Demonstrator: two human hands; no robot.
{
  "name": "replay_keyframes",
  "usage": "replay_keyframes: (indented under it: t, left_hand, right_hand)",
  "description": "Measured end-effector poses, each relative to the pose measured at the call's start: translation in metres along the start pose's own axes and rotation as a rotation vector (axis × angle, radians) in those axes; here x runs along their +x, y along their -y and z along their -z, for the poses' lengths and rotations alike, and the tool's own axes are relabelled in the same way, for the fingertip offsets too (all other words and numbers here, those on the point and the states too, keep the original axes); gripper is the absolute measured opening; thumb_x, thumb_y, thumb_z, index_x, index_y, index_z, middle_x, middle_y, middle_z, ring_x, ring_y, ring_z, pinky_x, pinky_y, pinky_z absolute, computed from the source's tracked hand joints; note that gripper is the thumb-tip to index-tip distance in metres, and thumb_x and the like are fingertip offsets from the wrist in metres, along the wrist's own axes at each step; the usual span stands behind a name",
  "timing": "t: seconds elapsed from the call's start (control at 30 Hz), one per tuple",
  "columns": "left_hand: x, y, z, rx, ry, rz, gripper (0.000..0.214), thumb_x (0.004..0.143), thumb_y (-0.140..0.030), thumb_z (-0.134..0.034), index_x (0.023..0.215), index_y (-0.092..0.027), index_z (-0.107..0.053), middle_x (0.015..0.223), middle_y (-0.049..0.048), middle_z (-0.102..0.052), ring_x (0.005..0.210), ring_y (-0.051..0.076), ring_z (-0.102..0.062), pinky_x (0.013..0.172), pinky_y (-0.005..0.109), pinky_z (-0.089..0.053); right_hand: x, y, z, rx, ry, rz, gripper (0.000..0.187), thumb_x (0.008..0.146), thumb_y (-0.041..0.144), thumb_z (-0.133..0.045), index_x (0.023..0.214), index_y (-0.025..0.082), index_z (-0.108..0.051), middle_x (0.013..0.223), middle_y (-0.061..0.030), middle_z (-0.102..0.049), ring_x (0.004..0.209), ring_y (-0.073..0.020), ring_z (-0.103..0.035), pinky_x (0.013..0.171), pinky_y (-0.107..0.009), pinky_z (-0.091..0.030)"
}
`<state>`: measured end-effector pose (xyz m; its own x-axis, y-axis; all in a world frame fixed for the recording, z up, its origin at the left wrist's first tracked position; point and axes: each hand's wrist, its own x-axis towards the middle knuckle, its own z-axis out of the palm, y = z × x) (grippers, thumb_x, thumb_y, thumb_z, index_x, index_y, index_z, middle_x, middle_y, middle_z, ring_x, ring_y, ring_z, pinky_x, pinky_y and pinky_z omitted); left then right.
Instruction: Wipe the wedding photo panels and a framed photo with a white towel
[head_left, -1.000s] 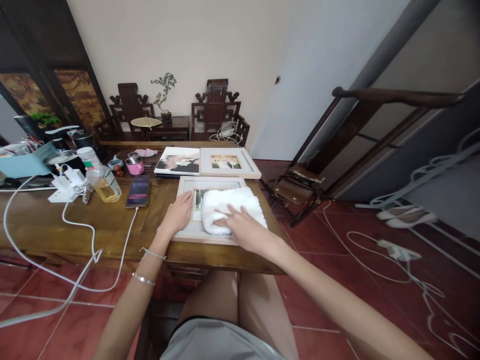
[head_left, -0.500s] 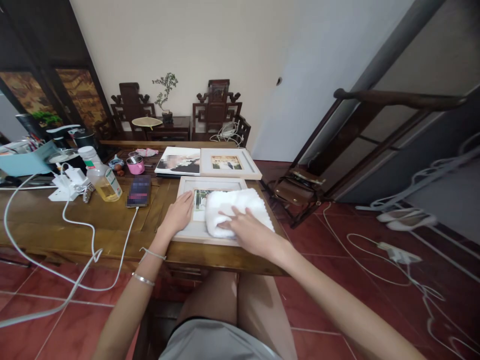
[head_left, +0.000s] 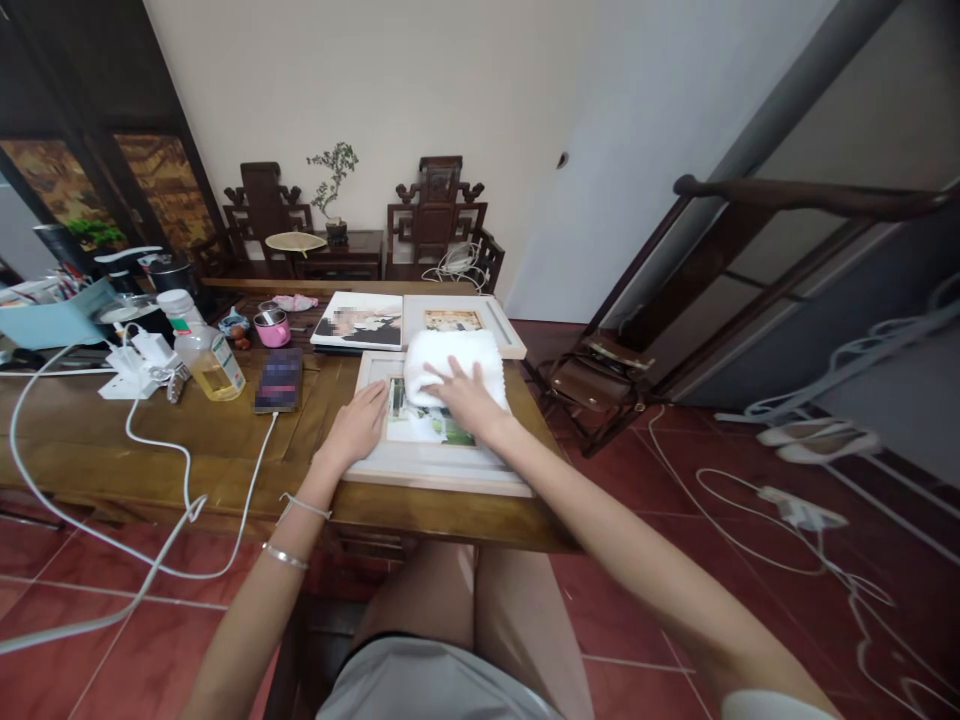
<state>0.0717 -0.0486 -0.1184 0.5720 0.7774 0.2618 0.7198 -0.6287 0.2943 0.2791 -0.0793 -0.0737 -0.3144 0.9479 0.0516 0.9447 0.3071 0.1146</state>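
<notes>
A picture frame [head_left: 450,462] with a pale border and a photo inside lies flat near the table's front edge. Along its left side rests my left hand [head_left: 362,425], fingers stretched out and holding nothing. My right hand [head_left: 469,395] has hold of a folded white cloth [head_left: 454,350], fingers spread over its top. The cloth covers the frame's upper right part and overlaps the near edge of a second picture frame [head_left: 495,312] behind. To that frame's left is a white-edged photo panel [head_left: 360,322] on a dark item.
On the wooden table [head_left: 300,470], a phone [head_left: 278,380] is plugged into a white cable. Farther left are a bottle of yellow liquid [head_left: 211,365], a pink cup [head_left: 272,326] and a white power strip [head_left: 131,378]. A dark chair [head_left: 600,370] with a brown bag stands right.
My right hand has slid the white cloth away from me and slightly left, uncovering the lower part of the near frame's photo. My left hand stays on the frame's left side.
</notes>
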Motion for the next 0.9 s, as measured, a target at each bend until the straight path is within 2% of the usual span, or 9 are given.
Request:
replay_keyframes:
  t: [0.1,0.17,0.3,0.37,0.47,0.57,0.67,0.73,0.9]
  left_hand:
    - [0.0,-0.001,0.0,-0.003,-0.005,0.005,0.046,0.094,-0.026,-0.028,0.137,-0.015,-0.04,0.145,0.0097,-0.039,0.135,0.02,-0.033,0.11,0.038,-0.032]
    - [0.0,-0.002,0.0,-0.003,-0.009,0.008,0.045,0.094,-0.026,-0.029,0.136,-0.016,-0.039,0.145,0.0097,-0.039,0.135,0.02,-0.033,0.11,0.038,-0.032]
    - [0.0,-0.003,0.0,-0.03,-0.005,0.02,0.045,0.094,-0.026,-0.031,0.136,-0.015,-0.039,0.145,0.0097,-0.038,0.135,0.021,-0.033,0.111,0.04,-0.031]
    - [-0.001,-0.003,0.0,-0.073,-0.016,0.026,0.045,0.094,-0.027,-0.031,0.136,-0.014,-0.04,0.145,0.0098,-0.039,0.135,0.021,-0.033,0.112,0.04,-0.029]
    - [-0.001,-0.004,0.002,-0.171,-0.081,0.039,0.047,0.096,-0.032,-0.025,0.138,-0.013,-0.038,0.147,0.0093,-0.036,0.136,0.02,-0.032,0.113,0.037,-0.028]
    - [-0.002,-0.006,0.006,-0.297,-0.191,0.049,0.049,0.097,-0.035,-0.022,0.136,-0.013,-0.04,0.146,0.0092,-0.038,0.135,0.017,-0.034,0.113,0.035,-0.027]
    - [-0.003,-0.006,0.009,-0.341,-0.264,0.057,0.048,0.097,-0.036,-0.022,0.133,-0.014,-0.045,0.142,0.009,-0.043,0.133,0.017,-0.037,0.113,0.036,-0.028]
    - [-0.003,-0.005,0.009,-0.317,-0.244,0.042,0.047,0.096,-0.036,-0.024,0.131,-0.014,-0.047,0.14,0.0094,-0.046,0.132,0.018,-0.039,0.113,0.037,-0.029]
    - [-0.003,-0.001,0.004,-0.203,-0.116,-0.027,0.046,0.094,-0.032,-0.032,0.135,-0.013,-0.043,0.142,0.011,-0.043,0.133,0.02,-0.038,0.112,0.037,-0.031]
  right_hand:
    - [-0.028,0.02,0.015,0.032,0.064,0.084,0.07,0.071,-0.013,-0.039,0.125,0.027,-0.056,0.146,-0.0075,-0.037,0.134,-0.0364,-0.027,0.098,-0.064,-0.029]
    - [-0.054,0.03,0.031,0.099,0.126,0.167,0.067,0.071,-0.013,-0.04,0.123,0.026,-0.059,0.132,-0.0114,-0.054,0.125,-0.0323,-0.042,0.095,-0.053,-0.038]
    - [-0.085,0.026,0.06,0.214,0.178,0.211,0.065,0.071,-0.009,-0.041,0.123,0.025,-0.059,0.105,-0.01,-0.068,0.102,-0.0238,-0.061,0.084,-0.032,-0.046]
    - [-0.08,0.021,0.061,0.145,0.11,0.133,0.07,0.068,-0.01,-0.039,0.128,0.023,-0.055,0.115,-0.0123,-0.064,0.107,-0.0267,-0.058,0.085,-0.035,-0.046]
    - [-0.058,0.029,0.045,0.005,0.006,0.056,0.075,0.065,-0.011,-0.039,0.133,0.02,-0.048,0.141,-0.0163,-0.042,0.126,-0.0359,-0.04,0.092,-0.051,-0.041]
    - [-0.039,0.052,0.025,0.023,0.034,0.163,0.07,0.068,-0.006,-0.047,0.132,0.023,-0.049,0.149,-0.0102,-0.031,0.132,-0.0387,-0.03,0.098,-0.059,-0.034]
    - [-0.041,0.068,0.02,0.087,0.05,0.306,0.061,0.072,-0.002,-0.048,0.127,0.024,-0.055,0.148,-0.0058,-0.034,0.134,-0.036,-0.028,0.103,-0.059,-0.028]
    - [-0.052,0.066,0.024,0.129,0.049,0.34,0.06,0.074,-0.003,-0.044,0.123,0.026,-0.058,0.145,-0.003,-0.038,0.135,-0.0327,-0.029,0.105,-0.056,-0.028]
    - [-0.086,0.028,0.044,0.104,0.145,0.173,0.051,0.073,-0.006,-0.043,0.105,0.023,-0.07,0.121,-0.011,-0.062,0.124,-0.0304,-0.046,0.099,-0.047,-0.037]
